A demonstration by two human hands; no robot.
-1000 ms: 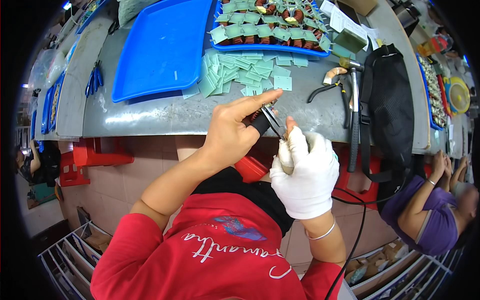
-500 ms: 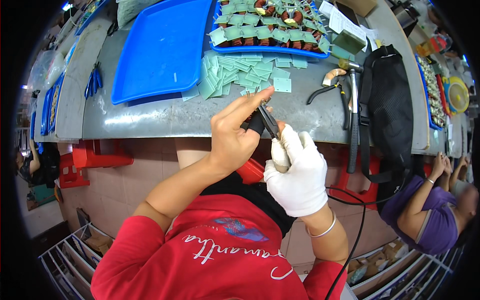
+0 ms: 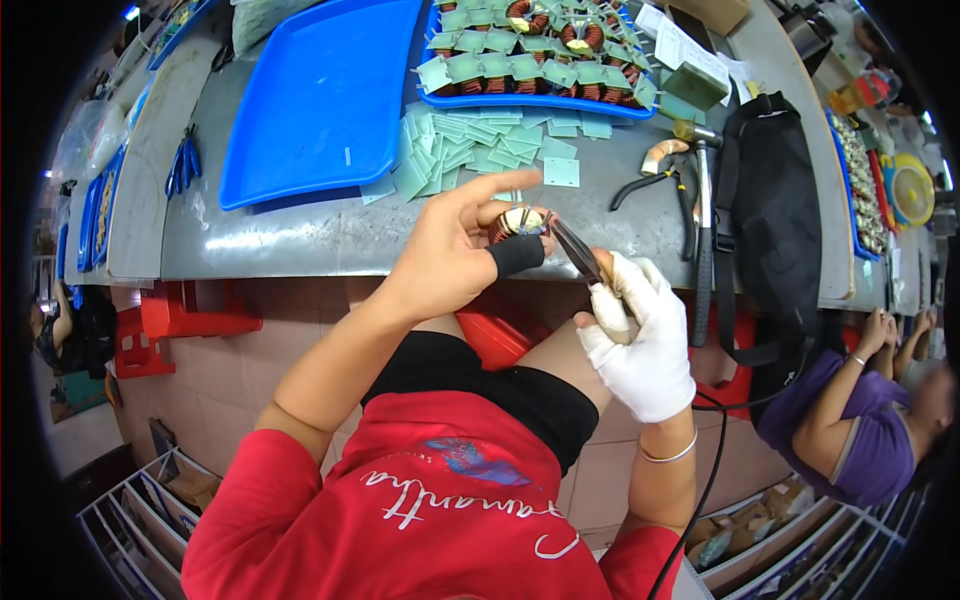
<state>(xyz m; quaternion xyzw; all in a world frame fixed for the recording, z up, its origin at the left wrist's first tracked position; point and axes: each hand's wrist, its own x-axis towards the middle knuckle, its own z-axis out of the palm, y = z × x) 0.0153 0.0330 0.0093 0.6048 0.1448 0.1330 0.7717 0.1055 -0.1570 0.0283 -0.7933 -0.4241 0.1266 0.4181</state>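
My left hand (image 3: pixel 455 240), bare apart from a black sleeve on the thumb, grips a copper-wound toroid coil (image 3: pixel 517 222) with a pale yellow patch on its face. Its index finger stretches out past the coil. In my gloved right hand (image 3: pixel 637 335) is a pair of pliers (image 3: pixel 578 250), whose dark jaws reach up to the coil's right side. Whether the tips pinch a wire there is too small to tell. White wrapping covers part of the pliers' handles.
Loose pale-green plates (image 3: pixel 470 140) lie between an upright-edged blue tray (image 3: pixel 310 110) and a second tray (image 3: pixel 540 101) full of coils. Right of them are black-handled pliers (image 3: pixel 640 187), a hammer (image 3: pixel 704 230) and a black bag (image 3: pixel 775 200). Blue-handled pliers (image 3: pixel 184 165) lie left; a co-worker (image 3: pixel 850 430) sits right.
My right hand and the pliers have moved right and slightly down. My left hand has turned and shifted left, so the coil's face now shows.
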